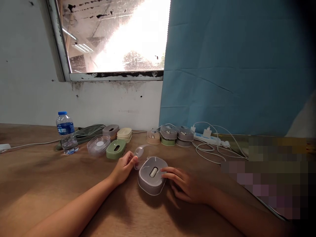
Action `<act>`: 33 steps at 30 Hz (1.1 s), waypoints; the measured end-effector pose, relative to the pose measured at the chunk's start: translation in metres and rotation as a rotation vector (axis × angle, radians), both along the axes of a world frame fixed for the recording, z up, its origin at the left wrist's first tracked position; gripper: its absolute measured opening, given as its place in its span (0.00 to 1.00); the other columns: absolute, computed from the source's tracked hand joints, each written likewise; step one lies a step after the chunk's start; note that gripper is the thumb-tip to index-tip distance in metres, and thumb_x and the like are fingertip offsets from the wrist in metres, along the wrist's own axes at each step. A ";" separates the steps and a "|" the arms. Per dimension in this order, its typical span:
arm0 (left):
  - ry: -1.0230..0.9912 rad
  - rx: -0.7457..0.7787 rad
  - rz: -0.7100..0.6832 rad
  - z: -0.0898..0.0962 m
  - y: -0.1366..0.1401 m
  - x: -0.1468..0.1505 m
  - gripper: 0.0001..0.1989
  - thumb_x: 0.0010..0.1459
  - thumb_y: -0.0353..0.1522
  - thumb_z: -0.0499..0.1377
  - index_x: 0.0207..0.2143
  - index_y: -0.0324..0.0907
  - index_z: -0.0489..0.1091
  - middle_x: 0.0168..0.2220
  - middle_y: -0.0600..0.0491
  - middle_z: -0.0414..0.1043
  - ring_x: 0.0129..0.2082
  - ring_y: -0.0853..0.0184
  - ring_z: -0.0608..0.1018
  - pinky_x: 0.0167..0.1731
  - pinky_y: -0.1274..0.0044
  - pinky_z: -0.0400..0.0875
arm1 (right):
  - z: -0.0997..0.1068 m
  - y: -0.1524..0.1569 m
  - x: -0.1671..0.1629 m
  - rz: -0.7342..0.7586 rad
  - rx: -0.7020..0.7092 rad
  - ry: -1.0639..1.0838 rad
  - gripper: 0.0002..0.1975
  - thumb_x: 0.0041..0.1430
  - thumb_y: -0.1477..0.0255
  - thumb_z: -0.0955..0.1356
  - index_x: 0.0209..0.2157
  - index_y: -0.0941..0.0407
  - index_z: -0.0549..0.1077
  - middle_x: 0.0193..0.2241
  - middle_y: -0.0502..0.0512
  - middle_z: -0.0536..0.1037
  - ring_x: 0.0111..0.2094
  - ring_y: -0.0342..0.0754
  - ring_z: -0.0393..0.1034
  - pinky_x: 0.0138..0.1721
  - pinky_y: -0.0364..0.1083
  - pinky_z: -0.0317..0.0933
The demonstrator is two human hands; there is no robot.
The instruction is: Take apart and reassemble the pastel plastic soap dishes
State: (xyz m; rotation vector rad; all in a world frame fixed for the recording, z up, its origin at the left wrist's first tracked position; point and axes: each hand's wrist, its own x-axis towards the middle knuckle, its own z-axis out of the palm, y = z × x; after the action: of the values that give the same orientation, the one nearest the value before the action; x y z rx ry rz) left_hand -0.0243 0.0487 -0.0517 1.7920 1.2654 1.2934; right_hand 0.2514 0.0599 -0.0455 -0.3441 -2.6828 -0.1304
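Grey rounded box (149,181): on tabletop (54,207), between both hands
Blue cloth (234,65): hanging behind, right
Row of lidded boxes (169,134): beyond the grey rounded box, slightly right
Right hand (184,184): open, fingertips on box top
Left hand (125,167): pinching clear plastic piece (138,151), motion-blurred
Water bottle (66,140): upright, back left, partly blocking olive pouch (90,133)
Power strip (208,139): back right, looped cables near
Green slotted box (118,152): just beyond left hand

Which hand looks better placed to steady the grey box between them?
Probably the right hand: its fingertips rest at the right edge of the grey box's top, while the left hand is occupied with a clear plastic piece.
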 end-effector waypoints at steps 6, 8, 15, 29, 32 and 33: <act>-0.039 -0.035 0.169 -0.001 0.006 -0.006 0.15 0.52 0.39 0.54 0.41 0.40 0.63 0.36 0.50 0.72 0.23 0.69 0.74 0.26 0.75 0.71 | 0.001 0.002 -0.003 -0.018 0.089 0.017 0.16 0.55 0.79 0.59 0.45 0.59 0.65 0.40 0.61 0.73 0.38 0.49 0.66 0.40 0.49 0.60; -0.006 0.007 0.213 -0.003 0.008 -0.008 0.22 0.50 0.33 0.55 0.48 0.40 0.59 0.45 0.46 0.68 0.23 0.70 0.74 0.28 0.75 0.71 | 0.001 0.002 -0.004 -0.030 0.106 0.042 0.14 0.54 0.79 0.59 0.43 0.58 0.67 0.38 0.60 0.73 0.36 0.49 0.66 0.38 0.49 0.59; 0.450 0.156 0.037 -0.007 0.007 -0.007 0.24 0.49 0.24 0.51 0.50 0.44 0.65 0.52 0.46 0.63 0.36 0.66 0.74 0.39 0.74 0.69 | 0.000 0.001 -0.003 -0.040 0.081 0.042 0.14 0.53 0.78 0.60 0.42 0.58 0.67 0.38 0.60 0.72 0.37 0.48 0.65 0.40 0.47 0.57; 0.873 0.462 0.285 0.026 0.000 -0.030 0.16 0.62 0.33 0.45 0.47 0.46 0.68 0.43 0.51 0.72 0.42 0.61 0.69 0.46 0.69 0.59 | 0.000 0.002 -0.002 -0.024 0.029 0.069 0.15 0.51 0.80 0.60 0.42 0.58 0.66 0.39 0.58 0.72 0.37 0.48 0.63 0.41 0.47 0.57; 0.985 0.473 0.568 0.043 -0.002 -0.058 0.18 0.62 0.34 0.44 0.49 0.46 0.67 0.43 0.50 0.73 0.39 0.59 0.69 0.43 0.67 0.57 | 0.000 0.001 -0.002 -0.021 0.028 0.072 0.15 0.51 0.80 0.60 0.41 0.58 0.67 0.38 0.59 0.72 0.37 0.48 0.63 0.41 0.47 0.57; 1.016 0.471 0.635 0.046 -0.002 -0.069 0.18 0.62 0.34 0.44 0.50 0.46 0.67 0.42 0.50 0.73 0.38 0.58 0.69 0.42 0.66 0.57 | 0.000 0.001 -0.002 -0.022 0.026 0.075 0.15 0.51 0.80 0.60 0.41 0.58 0.67 0.39 0.59 0.72 0.37 0.48 0.63 0.41 0.48 0.57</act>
State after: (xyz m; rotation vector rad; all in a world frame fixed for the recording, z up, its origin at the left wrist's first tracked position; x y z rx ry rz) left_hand -0.0929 0.0470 -0.0053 2.6778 2.3667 1.0087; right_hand 0.2493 0.0609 -0.0454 -0.3627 -2.6015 -0.1562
